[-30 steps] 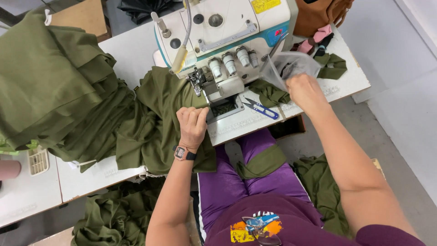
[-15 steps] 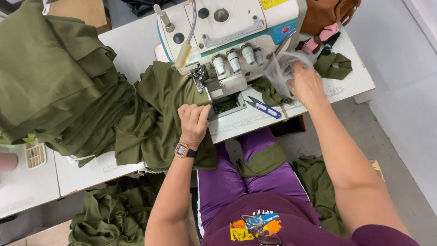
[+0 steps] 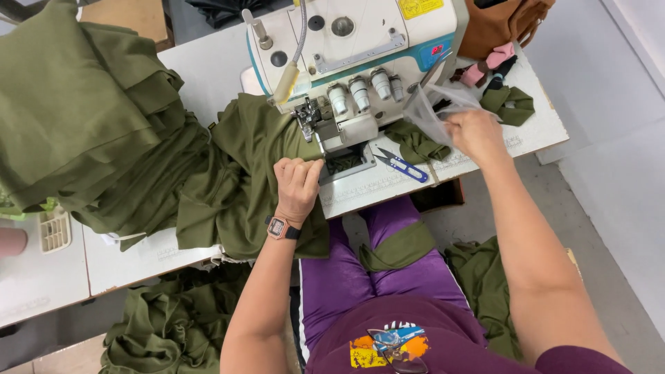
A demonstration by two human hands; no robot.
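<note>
Left hand (image 3: 298, 185) curled knuckles-up on olive green fabric (image 3: 242, 173), grip pressed together on a bunched fold, fingers tucked under so exact pinch not visible. Fabric spread beneath and to the left of that grip, draping over the near edge of the white bench (image 3: 149, 253) toward the lap. Just ahead of the grip, presser foot and needle area (image 3: 308, 114) of a white overlock sewing machine (image 3: 353, 48); fabric running from the grip up under it. Just to the right of the grip, a small grey plate at the machine base, then blue-handled thread snips (image 3: 402, 166) lying flat on the bench.

Right hand (image 3: 474, 135) raised at the machine's right side, grip clamped on a thin clear plastic bag (image 3: 436, 111), crumpled and bulging away to the left of the fingers. Below the bag, a small olive fabric scrap (image 3: 415, 142) on the bench; beyond the grip to the right, another olive scrap (image 3: 512, 104) and pink pieces (image 3: 488, 66).

Far left of the left grip, a tall folded stack of olive cloth (image 3: 76, 111). Under the bench, more olive fabric heaped on the floor (image 3: 166, 325).
</note>
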